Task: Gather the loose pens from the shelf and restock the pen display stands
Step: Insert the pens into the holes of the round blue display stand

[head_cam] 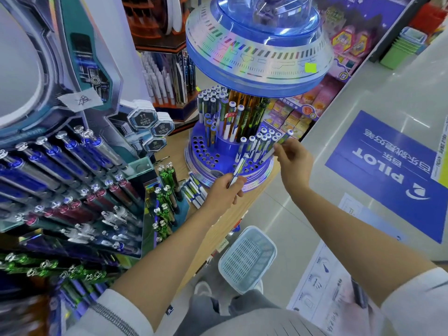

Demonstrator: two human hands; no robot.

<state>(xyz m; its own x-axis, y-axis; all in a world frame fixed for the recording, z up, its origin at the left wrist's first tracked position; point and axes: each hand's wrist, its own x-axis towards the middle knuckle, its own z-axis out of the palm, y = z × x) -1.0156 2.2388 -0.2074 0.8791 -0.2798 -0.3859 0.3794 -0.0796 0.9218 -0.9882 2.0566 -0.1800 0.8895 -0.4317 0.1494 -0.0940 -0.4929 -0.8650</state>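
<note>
A round blue pen display stand (208, 154) with many holes stands on the wooden shelf, under a shiny blue canopy (257, 52). My left hand (224, 192) grips a white-and-blue pen (238, 169), its top tilted toward the stand's front rim. My right hand (294, 161) pinches another pen (281, 141) at the stand's right edge, next to a cluster of upright pens (260, 141). Several loose pens (195, 190) lie on the shelf just left of my left hand.
A tiered display of blue, red and green pens (72, 190) fills the left. A light blue plastic basket (247, 258) sits on the floor below the shelf edge. A blue PILOT floor sticker (388, 170) lies at right. More pen racks (167, 78) stand behind.
</note>
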